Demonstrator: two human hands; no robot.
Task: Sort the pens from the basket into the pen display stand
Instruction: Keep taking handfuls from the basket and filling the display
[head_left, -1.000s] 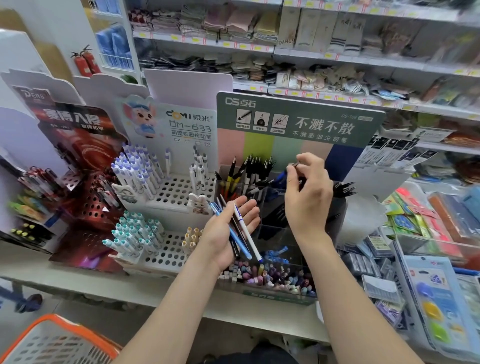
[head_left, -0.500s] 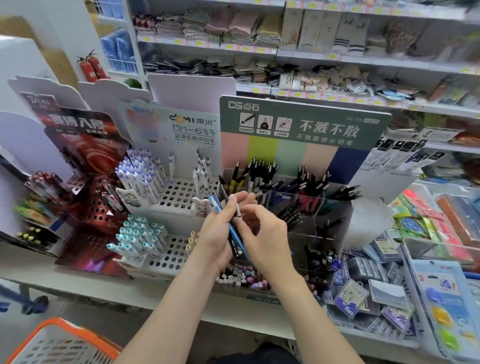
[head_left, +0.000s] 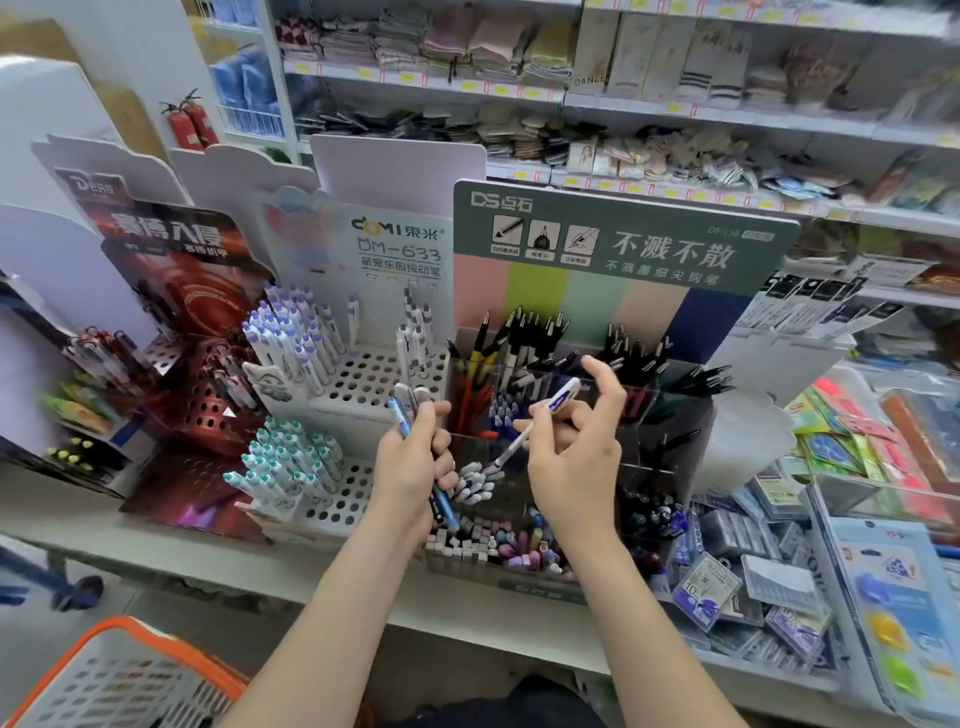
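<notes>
Left hand (head_left: 410, 467) grips pens (head_left: 400, 415); right hand (head_left: 571, 457) (forefinger raised) pinches pen (head_left: 563, 397).

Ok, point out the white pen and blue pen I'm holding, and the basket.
white pen (head_left: 563, 396): head view, capped end.
blue pen (head_left: 401, 420): head view, upper barrel.
basket (head_left: 156, 636): head view, orange rim.

Upright black pens (head_left: 530, 332) crowd the pen stand's (head_left: 649, 306) back row; the clear compartment (head_left: 662, 470) just beside the right hand (head_left: 571, 457) has free room.

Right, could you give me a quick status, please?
Left hand grips pen bundle. Right hand pinches white pen over clear stand. Nothing blocking.
</notes>
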